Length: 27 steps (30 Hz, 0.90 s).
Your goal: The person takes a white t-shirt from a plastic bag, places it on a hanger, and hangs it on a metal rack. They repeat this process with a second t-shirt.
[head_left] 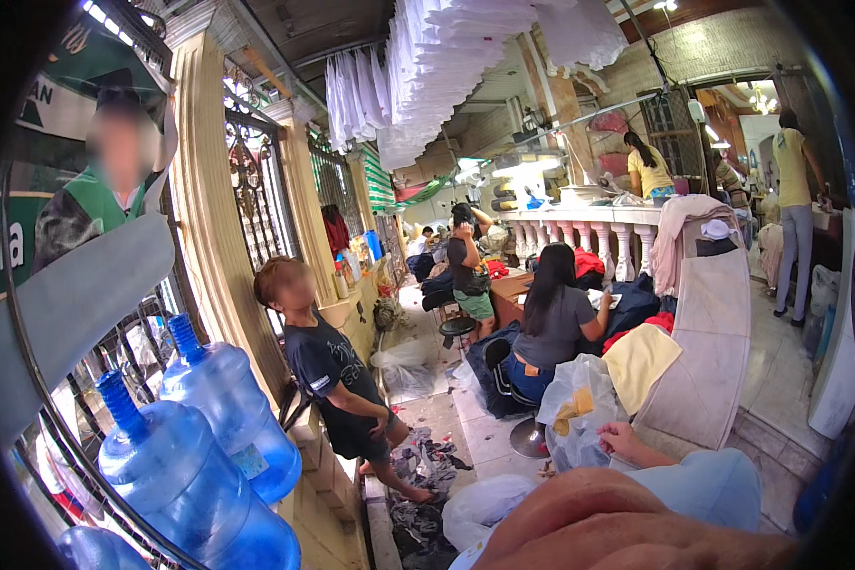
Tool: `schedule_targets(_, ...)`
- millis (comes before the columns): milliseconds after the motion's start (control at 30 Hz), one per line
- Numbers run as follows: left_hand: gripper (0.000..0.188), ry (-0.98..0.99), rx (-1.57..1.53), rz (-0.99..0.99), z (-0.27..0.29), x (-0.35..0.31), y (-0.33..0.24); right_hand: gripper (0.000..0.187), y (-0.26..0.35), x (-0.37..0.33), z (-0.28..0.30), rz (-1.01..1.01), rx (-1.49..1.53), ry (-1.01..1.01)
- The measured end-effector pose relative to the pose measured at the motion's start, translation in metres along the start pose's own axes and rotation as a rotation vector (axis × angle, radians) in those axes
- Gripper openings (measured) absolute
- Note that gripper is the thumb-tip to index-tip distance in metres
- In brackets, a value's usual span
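Note:
A hand looms very close at the bottom edge, apparently my left hand (608,518); its fingers are not clearly visible, and I cannot make out what it holds, if anything. Farther out, my right hand (625,443) reaches past light-blue cloth (708,486) with its fingers loosely bent and apart, nothing in them. Nearest to that hand is a clear plastic bag (558,388) with a yellow piece (574,408) in it. A white plastic bag (484,508) lies left of the close hand.
Large blue water jugs (185,475) stand at left. Beside the low wall a person in dark clothes (337,366) leans. Another sits on a stool (528,437) among piled fabric (641,353). White garments (446,66) hang overhead; dark scraps (427,475) litter the floor. A step (784,442) rises at right.

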<state>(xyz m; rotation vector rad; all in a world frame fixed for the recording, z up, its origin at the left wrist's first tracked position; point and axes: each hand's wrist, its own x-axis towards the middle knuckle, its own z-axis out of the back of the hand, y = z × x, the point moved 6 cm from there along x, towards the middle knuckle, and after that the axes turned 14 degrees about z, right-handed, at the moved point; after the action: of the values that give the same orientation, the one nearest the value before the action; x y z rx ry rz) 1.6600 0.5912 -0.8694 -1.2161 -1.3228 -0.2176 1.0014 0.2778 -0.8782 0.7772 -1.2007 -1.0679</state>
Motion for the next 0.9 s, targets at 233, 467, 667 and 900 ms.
schedule_targets(233, 0.058, 0.280, -0.239, 0.031, -0.016, -0.020, -0.085, 0.014, -0.019, -0.004, 0.009, -0.026, 0.139, -0.112)
schedule_targets(467, 0.053, 0.768, -0.564, 0.049, -0.023, -0.078, -0.171, 0.012, -0.032, -0.010, 0.018, -0.002, 0.232, -0.180)
schedule_targets(667, 0.049, 1.671, -0.755, 0.032, 0.004, -0.196, -0.221, 0.010, -0.031, -0.014, 0.016, 0.048, 0.143, -0.227)
schedule_targets(900, 0.044, 2.442, -0.551, -0.074, 0.058, -0.316, -0.207, 0.014, -0.011, -0.007, 0.018, 0.170, -0.072, -0.260)
